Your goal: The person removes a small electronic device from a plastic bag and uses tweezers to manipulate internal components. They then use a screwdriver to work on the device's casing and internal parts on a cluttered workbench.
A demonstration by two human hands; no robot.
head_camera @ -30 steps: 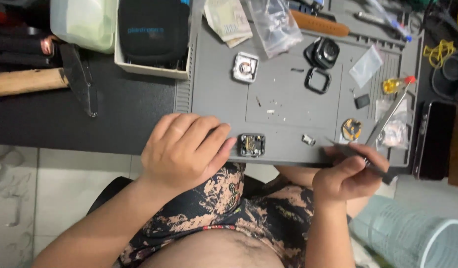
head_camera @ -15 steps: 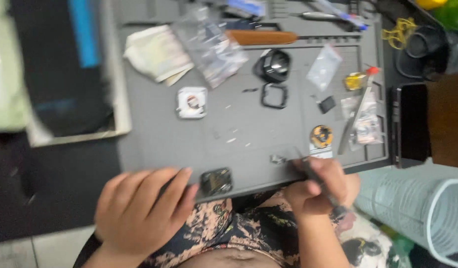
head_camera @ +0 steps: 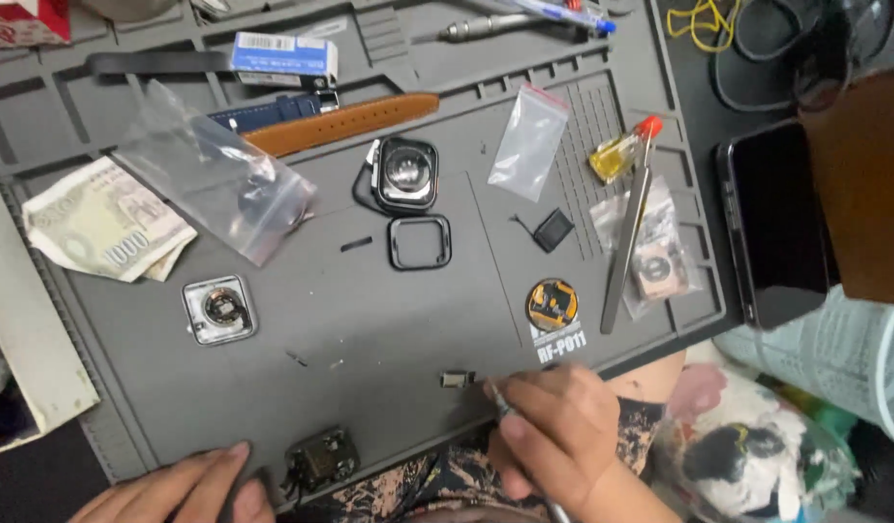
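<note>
Grey silicone repair mat (head_camera: 369,320) is spread w/ watch parts: a square silver case (head_camera: 219,310), black bezel frame (head_camera: 420,242), plastic bags. Near the front edge a tiny metal component (head_camera: 457,379) is approached by the tip of a thin tool (head_camera: 500,405), gripped pen-style in the right hand (head_camera: 554,436). Left hand (head_camera: 181,489) is laid flat, fingers loose, beside a small dark module (head_camera: 321,457); contact can't be told. Component is judged v. light, fragile, slippery; best nudged or lifted by its edges.
</note>
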